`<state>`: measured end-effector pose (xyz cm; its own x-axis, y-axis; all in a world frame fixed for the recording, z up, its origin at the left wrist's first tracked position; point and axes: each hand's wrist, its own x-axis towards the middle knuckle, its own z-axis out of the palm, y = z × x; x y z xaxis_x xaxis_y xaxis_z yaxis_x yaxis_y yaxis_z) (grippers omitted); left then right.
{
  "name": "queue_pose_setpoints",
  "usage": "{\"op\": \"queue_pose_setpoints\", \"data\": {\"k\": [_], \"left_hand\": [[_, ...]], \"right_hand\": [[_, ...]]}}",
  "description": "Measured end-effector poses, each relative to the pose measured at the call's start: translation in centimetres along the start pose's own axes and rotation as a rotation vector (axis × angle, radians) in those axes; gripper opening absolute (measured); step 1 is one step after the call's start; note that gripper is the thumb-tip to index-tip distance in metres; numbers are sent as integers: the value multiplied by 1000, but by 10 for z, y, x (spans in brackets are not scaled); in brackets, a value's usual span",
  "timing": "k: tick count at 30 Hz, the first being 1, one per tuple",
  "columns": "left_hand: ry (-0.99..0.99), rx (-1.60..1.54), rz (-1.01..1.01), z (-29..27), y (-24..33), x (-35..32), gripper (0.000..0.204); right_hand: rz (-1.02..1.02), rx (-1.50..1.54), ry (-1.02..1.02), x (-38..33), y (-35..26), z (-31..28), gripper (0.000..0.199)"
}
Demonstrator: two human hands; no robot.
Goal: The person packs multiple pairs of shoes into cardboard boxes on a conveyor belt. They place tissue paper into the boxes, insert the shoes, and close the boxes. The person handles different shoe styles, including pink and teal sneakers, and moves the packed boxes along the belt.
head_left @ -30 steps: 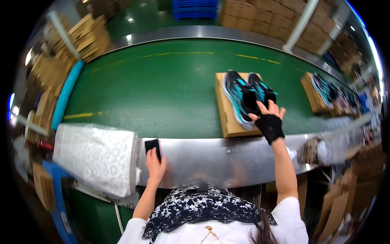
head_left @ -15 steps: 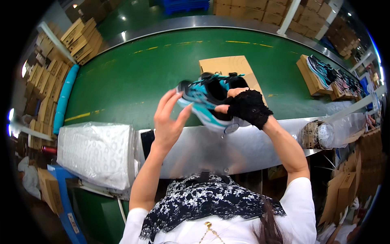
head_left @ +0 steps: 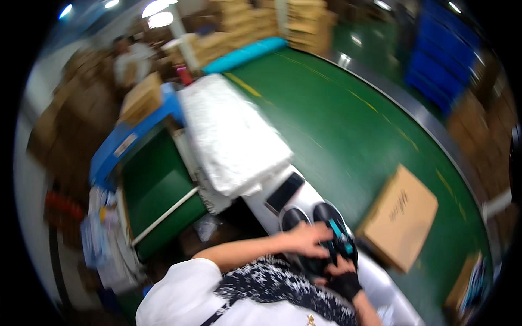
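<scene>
A pair of black sneakers with teal trim point(head_left: 327, 213) lies on the metal ledge close to my body, toes pointing away. My left hand point(head_left: 310, 238) reaches across them from the left, its fingers bent over the uppers. From below, my right hand point(head_left: 343, 276), in a black fingerless glove, closes on the rear part of the pair. Both hands are somewhat blurred and cover the shoe openings. Just beyond the toes lies a dark phone point(head_left: 285, 192) on the ledge.
A plastic-wrapped white stack point(head_left: 231, 136) stands left of the phone. On the green conveyor belt point(head_left: 326, 114) sits a closed cardboard box point(head_left: 399, 220). A blue-framed machine point(head_left: 133, 138) is at left, a teal roll point(head_left: 244, 54) farther back. More shoes point(head_left: 473, 285) show at lower right.
My view has swung left. The sneakers, held up over the belt's near edge before, are now down at the ledge by my body. My left hand has come over their tops.
</scene>
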<state>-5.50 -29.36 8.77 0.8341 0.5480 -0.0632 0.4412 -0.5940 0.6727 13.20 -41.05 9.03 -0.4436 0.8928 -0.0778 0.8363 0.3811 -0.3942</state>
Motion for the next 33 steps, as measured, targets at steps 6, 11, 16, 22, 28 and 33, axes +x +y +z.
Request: {"op": "queue_pose_setpoints", "data": {"k": [6,11,16,22,28,33], "left_hand": [[8,23,-34,34,6,-13,68],[-141,-262,-102,2,5,2,73],[269,-77,179,4,3,51,81],[522,75,334,-18,38,67,60],[274,-275,286,3,48,106,49],[999,637,638,-8,89,85,31]], "right_hand": [[193,566,420,43,43,-17,21],[47,315,583,94,18,-53,25],[-21,147,681,115,6,-73,28],[-74,-6,783,114,-3,-81,32],[-206,-129,900,98,-9,-92,36],[-298,-211,1021,74,-7,-104,39]]}}
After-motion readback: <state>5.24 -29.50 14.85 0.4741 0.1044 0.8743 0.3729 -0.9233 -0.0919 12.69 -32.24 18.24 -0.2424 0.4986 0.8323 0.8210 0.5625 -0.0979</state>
